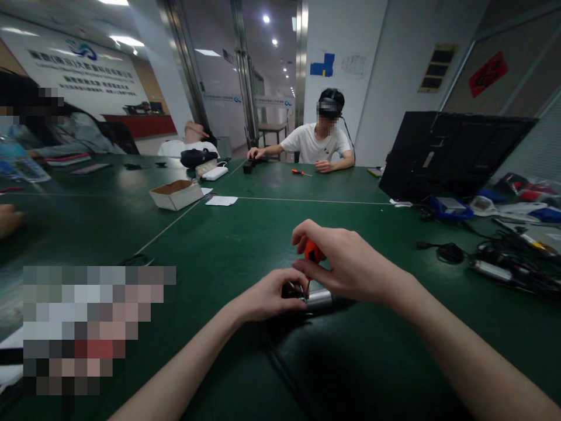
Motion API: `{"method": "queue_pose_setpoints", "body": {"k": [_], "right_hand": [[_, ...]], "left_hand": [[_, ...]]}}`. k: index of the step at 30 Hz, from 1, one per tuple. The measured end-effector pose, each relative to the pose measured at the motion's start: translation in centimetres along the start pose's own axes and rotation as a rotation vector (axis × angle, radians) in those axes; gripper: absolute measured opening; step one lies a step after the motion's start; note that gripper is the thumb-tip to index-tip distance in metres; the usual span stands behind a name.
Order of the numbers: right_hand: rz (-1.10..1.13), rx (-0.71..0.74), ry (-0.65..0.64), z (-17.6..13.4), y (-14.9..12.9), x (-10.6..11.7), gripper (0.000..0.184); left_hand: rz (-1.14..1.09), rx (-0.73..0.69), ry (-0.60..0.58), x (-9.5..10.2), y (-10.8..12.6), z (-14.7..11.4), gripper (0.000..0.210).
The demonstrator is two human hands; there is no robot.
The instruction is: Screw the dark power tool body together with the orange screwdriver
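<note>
One silver cylinder (321, 299): left hand (274, 295) grips one end; above it, right hand (337, 257) clamps one orange screwdriver (312, 251).

office, glass doors (214, 76), wall sign (83, 73), monitor (451, 155)

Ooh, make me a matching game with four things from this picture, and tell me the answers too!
1. nearest screwdriver
2. metal tube
3. open box
4. big screen

A. black, seen from behind
B. silver, left hand at one end
C. white outside
D. in the right hand

Pairs: 1-D, 2-B, 3-C, 4-A
</note>
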State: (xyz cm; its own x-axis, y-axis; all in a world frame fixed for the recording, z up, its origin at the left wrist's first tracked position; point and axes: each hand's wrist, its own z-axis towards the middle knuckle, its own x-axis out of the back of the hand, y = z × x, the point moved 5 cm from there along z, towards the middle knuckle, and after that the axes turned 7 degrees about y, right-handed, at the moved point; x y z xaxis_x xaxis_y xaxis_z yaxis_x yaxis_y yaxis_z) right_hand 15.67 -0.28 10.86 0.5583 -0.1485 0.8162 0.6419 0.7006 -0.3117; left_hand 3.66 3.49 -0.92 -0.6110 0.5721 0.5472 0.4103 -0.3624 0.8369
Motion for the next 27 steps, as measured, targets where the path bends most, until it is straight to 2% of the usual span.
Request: {"method": "queue_pose_setpoints", "body": {"k": [3,5,9,12,19,21,25,27], "right_hand": [[-0.291,0.0,0.04,-0.2,-0.3,0.6,0.032],[-0.381,-0.003,0.045,-0.3,-0.6,0.7,0.033],[-0.334,-0.009,0.011,-0.4,-1.0,0.7,0.012],[-0.307,-0.009,-0.014,-0.4,-1.1,0.9,0.02],[-0.439,0.005,0.005,-0.4,-0.9,0.7,0.021],[-0.394,0.007,0.001,-0.4,-1.0,0.6,0.013],[-0.264,0.022,-0.041,-0.5,-1.3,0.7,0.023],[-0.261,0.024,-0.046,-0.6,-1.3,0.8,0.022]], "left_hand": [[0.003,0.006,-0.017,0.0,0.0,0.0,0.016],[-0.003,0.006,-0.009,-0.1,-0.1,-0.1,0.017],[-0.012,-0.012,0.02,-0.1,-0.4,0.0,0.023],[-0.012,-0.032,0.005,-0.2,-0.4,0.1,0.025],[0.017,0.031,0.015,-0.1,-0.2,-0.1,0.023],[0.024,0.029,0.017,-0.1,-0.1,-0.1,0.022],[0.008,-0.011,0.013,-0.1,-0.4,0.0,0.025],[0.001,-0.02,0.008,-0.1,-0.5,0.0,0.027]]}}
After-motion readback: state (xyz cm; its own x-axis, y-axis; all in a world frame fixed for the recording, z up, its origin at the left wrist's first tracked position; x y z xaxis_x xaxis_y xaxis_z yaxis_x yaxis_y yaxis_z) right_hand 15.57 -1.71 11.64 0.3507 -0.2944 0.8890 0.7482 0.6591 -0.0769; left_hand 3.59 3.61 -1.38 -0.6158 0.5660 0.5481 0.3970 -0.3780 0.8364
